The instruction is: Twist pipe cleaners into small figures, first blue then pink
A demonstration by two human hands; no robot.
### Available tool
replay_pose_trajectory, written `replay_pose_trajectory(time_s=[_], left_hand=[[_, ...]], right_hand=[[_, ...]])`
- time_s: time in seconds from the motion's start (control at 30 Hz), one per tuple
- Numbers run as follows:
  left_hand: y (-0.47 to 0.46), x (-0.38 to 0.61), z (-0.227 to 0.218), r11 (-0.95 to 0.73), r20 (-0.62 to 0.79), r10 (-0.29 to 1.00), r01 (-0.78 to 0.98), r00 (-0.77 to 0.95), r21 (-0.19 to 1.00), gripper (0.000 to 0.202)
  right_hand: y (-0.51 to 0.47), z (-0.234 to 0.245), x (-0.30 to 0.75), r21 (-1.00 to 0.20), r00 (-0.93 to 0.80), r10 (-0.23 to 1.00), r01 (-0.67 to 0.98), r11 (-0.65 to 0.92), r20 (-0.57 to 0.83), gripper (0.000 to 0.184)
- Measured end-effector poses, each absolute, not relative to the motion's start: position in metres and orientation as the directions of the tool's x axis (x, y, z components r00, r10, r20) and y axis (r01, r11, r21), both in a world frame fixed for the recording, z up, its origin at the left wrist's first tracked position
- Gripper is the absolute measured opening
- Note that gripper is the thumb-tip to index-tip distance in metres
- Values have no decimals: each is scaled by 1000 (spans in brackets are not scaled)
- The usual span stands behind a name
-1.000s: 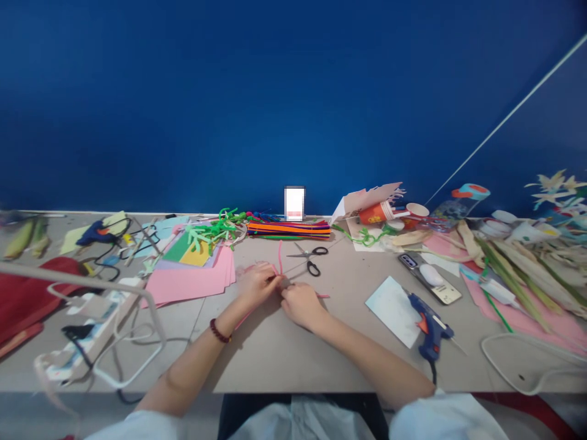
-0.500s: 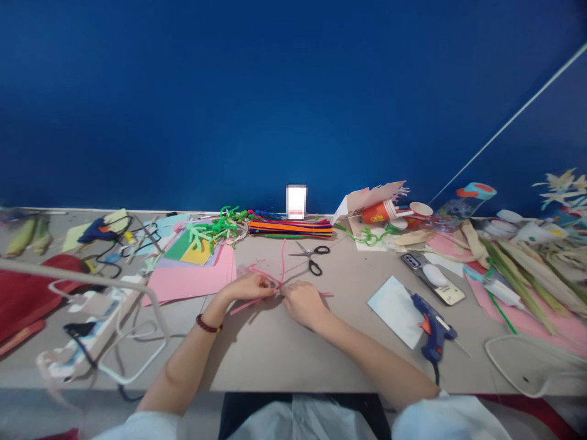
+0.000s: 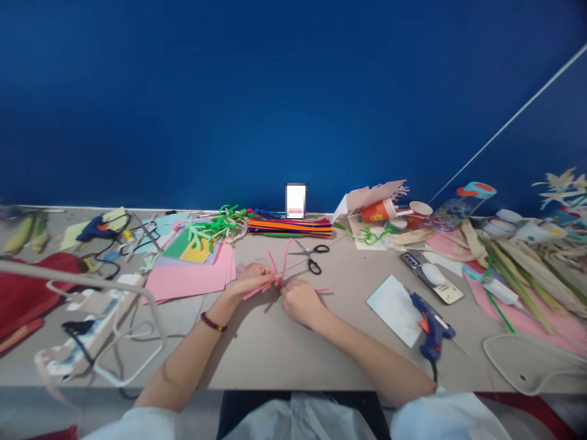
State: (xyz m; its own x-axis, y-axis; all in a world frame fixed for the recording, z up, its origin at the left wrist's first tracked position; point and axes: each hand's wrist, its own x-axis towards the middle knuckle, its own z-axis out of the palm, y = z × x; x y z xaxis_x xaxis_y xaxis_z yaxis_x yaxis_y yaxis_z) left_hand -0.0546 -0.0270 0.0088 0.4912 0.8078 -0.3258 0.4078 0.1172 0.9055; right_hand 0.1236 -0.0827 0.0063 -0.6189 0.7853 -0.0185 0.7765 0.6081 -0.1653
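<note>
Pink pipe cleaners cross one another between my hands, their free ends sticking out upward, to the lower left and to the right. My left hand pinches them near the crossing. Close beside it, my right hand is closed on the same pink stems, and one end shows past its far side. The fingertips partly hide where the stems meet. Just beyond my hands lie black-handled scissors, blades pointing left.
Pink paper sheets and green pipe cleaners lie to the left, a power strip nearer. A colourful pipe cleaner bundle rests by the wall. On the right are a blue glue gun, a phone and corn husks.
My left hand has turned and shifted slightly right. The pink stems have swung with it, so two ends now point upward close together. My right hand stays nearly in place.
</note>
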Motion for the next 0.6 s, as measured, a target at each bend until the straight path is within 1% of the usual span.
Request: replay_pose_trajectory(time_s=[0.07,0.13,0.27,0.3,0.43,0.5,0.6], left_hand=[[-29,-51,9,110,-295,834,383,467,917,37],[-29,-52,12,106,-285,833,369,473,923,37],[-25,-62,22,31,-293,719,392,630,919,38],[-24,-64,24,-1,-283,725,412,628,911,35],[-24,-69,24,-214,-140,824,529,549,821,23],[-25,-68,21,-332,-62,812,548,580,768,24],[-26,-63,18,-483,32,757,525,653,700,31]], right_hand=[[-82,8,126,-177,-619,785,775,607,-15,28],[-81,9,128,-180,-615,788,777,603,-14,29],[-82,9,130,-195,-612,791,777,599,-5,27],[-82,9,130,-197,-609,793,778,597,-1,28],[-83,6,132,-175,-606,795,779,602,35,37],[-83,5,132,-160,-607,793,778,607,52,37],[-84,4,133,-145,-601,798,786,602,53,32]])
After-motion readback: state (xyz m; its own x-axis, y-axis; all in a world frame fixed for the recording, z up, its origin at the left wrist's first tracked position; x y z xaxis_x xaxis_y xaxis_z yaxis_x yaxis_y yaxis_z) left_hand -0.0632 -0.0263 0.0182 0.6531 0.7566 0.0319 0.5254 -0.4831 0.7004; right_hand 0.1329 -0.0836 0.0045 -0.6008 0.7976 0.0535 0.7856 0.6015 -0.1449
